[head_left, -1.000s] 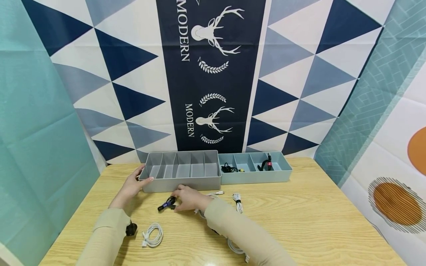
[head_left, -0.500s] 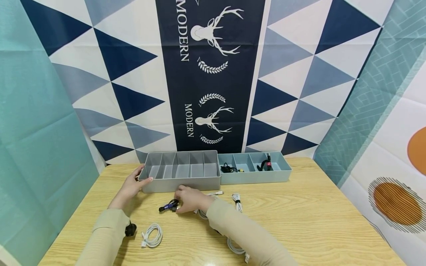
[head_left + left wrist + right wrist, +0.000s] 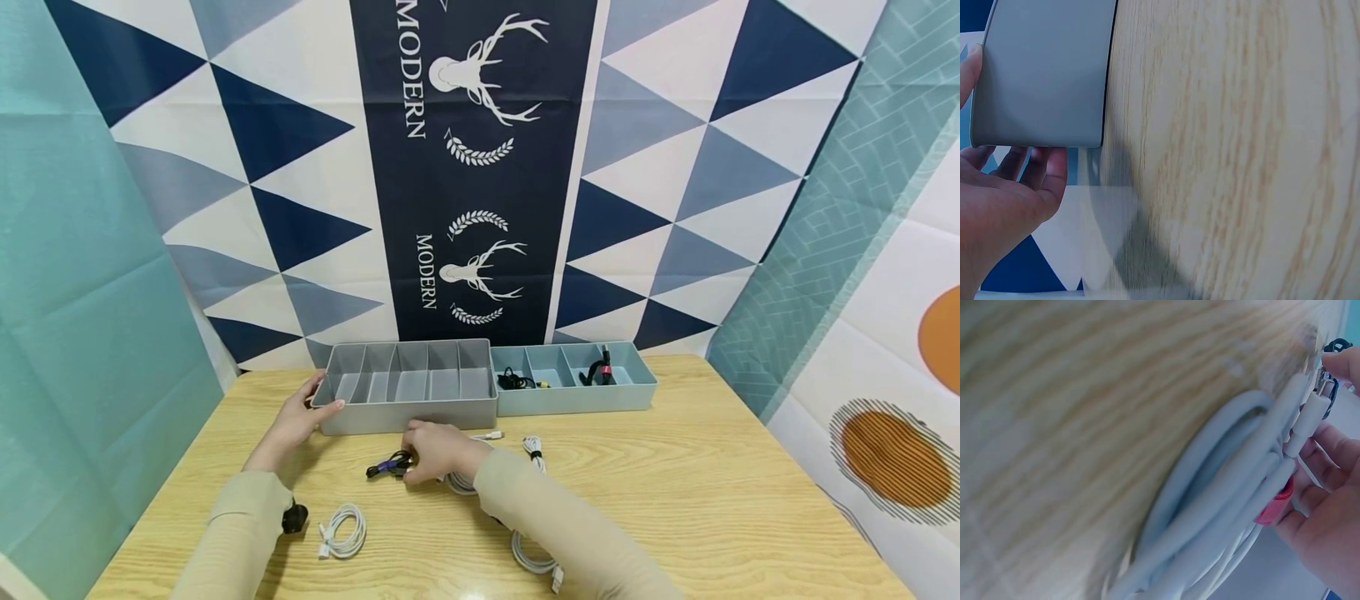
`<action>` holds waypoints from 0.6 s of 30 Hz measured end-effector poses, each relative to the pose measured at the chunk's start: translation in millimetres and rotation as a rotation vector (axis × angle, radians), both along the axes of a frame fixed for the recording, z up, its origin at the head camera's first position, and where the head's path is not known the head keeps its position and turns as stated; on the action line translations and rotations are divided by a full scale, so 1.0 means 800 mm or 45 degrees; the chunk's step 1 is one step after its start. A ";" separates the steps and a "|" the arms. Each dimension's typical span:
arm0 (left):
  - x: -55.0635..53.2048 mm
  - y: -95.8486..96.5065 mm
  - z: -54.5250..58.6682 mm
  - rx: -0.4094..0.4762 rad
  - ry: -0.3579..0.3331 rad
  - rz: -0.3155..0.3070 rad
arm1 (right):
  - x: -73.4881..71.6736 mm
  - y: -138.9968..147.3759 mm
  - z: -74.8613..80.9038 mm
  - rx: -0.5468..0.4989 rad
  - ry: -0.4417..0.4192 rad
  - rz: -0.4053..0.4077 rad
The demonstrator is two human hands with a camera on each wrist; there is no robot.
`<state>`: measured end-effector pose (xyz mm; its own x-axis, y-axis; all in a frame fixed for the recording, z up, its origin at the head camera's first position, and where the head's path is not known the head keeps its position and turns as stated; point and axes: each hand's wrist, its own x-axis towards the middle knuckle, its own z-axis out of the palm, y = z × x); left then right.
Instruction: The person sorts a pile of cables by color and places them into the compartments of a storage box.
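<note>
My left hand [image 3: 296, 421] grips the left end of a grey compartment box [image 3: 420, 415], thumb over the front rim. In the left wrist view its fingers curl against the end wall. Just in front of the box, the fingers of my right hand [image 3: 438, 454] pinch one end of a bundled black cable [image 3: 388, 465] with a blue tie, which lies along the tabletop. Under that wrist is a coiled white cable [image 3: 459, 483]. Up close in the right wrist view, the white cable [image 3: 1210, 494] shows a red tie [image 3: 1275, 503], and the black cable [image 3: 1333, 403] is partly hidden by fingers.
A light blue compartment box [image 3: 577, 403] adjoins the grey one and holds black cables. Around my arms lie a white coil [image 3: 343, 532], a white bundle with a black tie [image 3: 535, 454], another white cable [image 3: 528, 560] and a black object [image 3: 295, 518]. Behind hangs a patterned cloth [image 3: 480, 192].
My right hand has moved a little to the right, and the black cable with the blue tie has slid right with it. The left hand stays on the grey box.
</note>
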<state>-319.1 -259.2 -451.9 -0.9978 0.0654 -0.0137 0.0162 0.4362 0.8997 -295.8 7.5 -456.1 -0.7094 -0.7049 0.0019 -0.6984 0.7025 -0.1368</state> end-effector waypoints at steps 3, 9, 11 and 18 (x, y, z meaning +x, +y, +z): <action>-0.001 0.000 -0.001 0.003 0.009 -0.002 | 0.000 0.003 0.001 -0.011 -0.030 -0.004; -0.001 0.000 -0.002 0.021 0.022 -0.001 | 0.002 0.011 0.008 -0.049 -0.037 -0.008; -0.002 0.000 -0.002 0.019 0.021 0.002 | 0.004 0.014 0.013 -0.058 -0.029 -0.009; -0.001 0.000 0.000 0.001 0.012 0.004 | 0.007 0.022 0.022 -0.089 -0.001 -0.017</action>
<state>-319.7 -258.8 -452.0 -0.9981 0.0619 -0.0045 0.0230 0.4354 0.9000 -290.1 25.1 -438.4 -0.7189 -0.6933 0.0501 -0.6886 0.7007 -0.1867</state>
